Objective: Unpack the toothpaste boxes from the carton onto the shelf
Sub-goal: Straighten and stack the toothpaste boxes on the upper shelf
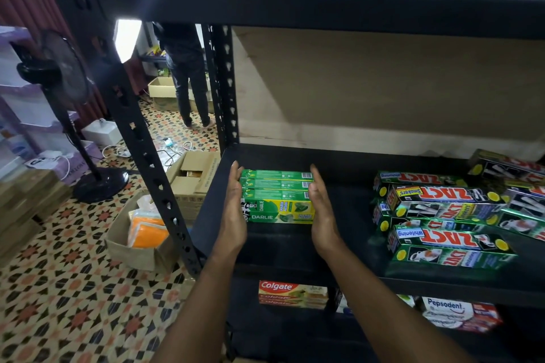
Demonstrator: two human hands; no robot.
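A row of green and yellow Darlie toothpaste boxes lies on the black shelf board, near its left end. My left hand is flat against the left ends of the boxes, fingers straight. My right hand is flat against their right ends. Both palms face inward with the boxes between them. An open brown carton stands on the floor left of the shelf, behind the black upright post.
Stacked Zact toothpaste boxes fill the right of the same shelf. Colgate boxes and Pepsodent boxes lie on the shelf below. A bag with orange items, a standing fan and a person are on the patterned floor.
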